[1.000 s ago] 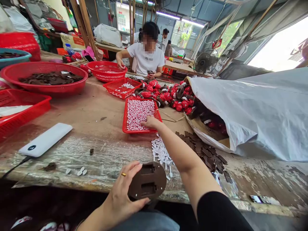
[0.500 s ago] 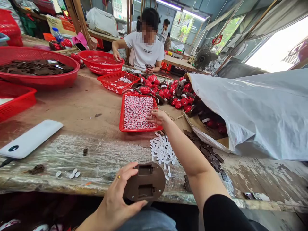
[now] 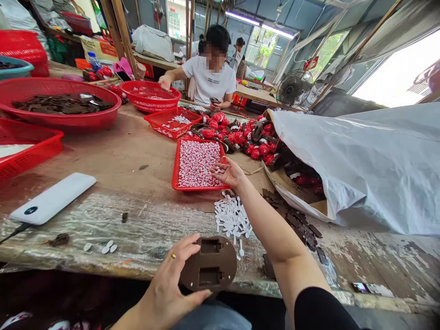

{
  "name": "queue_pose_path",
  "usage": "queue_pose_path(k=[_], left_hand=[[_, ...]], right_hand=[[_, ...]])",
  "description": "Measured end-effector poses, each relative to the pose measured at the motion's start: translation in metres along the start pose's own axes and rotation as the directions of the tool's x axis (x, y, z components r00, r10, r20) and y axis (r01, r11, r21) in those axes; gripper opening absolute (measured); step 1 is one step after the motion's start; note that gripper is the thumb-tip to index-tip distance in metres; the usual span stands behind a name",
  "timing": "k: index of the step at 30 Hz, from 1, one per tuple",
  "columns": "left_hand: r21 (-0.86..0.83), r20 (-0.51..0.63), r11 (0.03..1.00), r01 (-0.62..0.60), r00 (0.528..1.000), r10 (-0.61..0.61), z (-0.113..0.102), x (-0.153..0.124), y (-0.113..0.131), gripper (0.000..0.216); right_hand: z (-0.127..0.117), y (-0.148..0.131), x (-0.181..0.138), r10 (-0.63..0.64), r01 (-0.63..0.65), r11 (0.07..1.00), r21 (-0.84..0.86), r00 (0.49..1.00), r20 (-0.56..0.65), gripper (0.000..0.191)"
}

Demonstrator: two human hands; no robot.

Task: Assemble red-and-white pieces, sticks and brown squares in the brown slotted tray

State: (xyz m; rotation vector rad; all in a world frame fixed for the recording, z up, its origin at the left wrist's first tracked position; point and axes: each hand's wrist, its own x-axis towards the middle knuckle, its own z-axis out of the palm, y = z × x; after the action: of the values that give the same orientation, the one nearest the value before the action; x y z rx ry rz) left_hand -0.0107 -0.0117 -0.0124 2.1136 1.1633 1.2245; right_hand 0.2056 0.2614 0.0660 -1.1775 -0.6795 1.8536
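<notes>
My left hand (image 3: 175,270) is closed on a dark brown oval plastic part (image 3: 209,265) with two rectangular recesses, held above the table's near edge. My right hand (image 3: 229,173) reaches over the right side of a shallow red tray (image 3: 175,176) full of small red-and-white round pieces (image 3: 197,160). Its fingers are stretched out, palm partly turned up, at the surface of the pieces. Whether a small piece lies on the fingertips is hard to make out. Below that hand lies a heap of white spoon-shaped plastic pieces (image 3: 230,215).
A large white sack (image 3: 360,165) spills red-and-brown toys (image 3: 254,137) on the right. Dark brown flat pieces (image 3: 302,227) lie before it. On the left are a power bank (image 3: 55,197) and a red basket (image 3: 68,121) of brown pieces. Opposite sits a person (image 3: 209,82).
My right hand has turned its palm further up and its fingers are more spread. The view has shifted slightly. The person opposite has raised a hand above the basket.
</notes>
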Motion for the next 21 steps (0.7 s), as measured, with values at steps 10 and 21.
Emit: queue_pose_path(k=[10, 21], left_hand=[[0.0, -0.02, 0.997, 0.083, 0.996, -0.083, -0.008, 0.004, 0.004, 0.082], [0.02, -0.07, 0.996, 0.082, 0.994, -0.081, -0.006, 0.007, 0.009, 0.081]], right_hand=[[0.018, 0.038, -0.072, -0.184, 0.217, 0.963, -0.158, 0.962, 0.2, 0.009], [0.001, 0.097, -0.183, -0.018, 0.802, 0.033, -0.597, 0.597, 0.802, 0.042]])
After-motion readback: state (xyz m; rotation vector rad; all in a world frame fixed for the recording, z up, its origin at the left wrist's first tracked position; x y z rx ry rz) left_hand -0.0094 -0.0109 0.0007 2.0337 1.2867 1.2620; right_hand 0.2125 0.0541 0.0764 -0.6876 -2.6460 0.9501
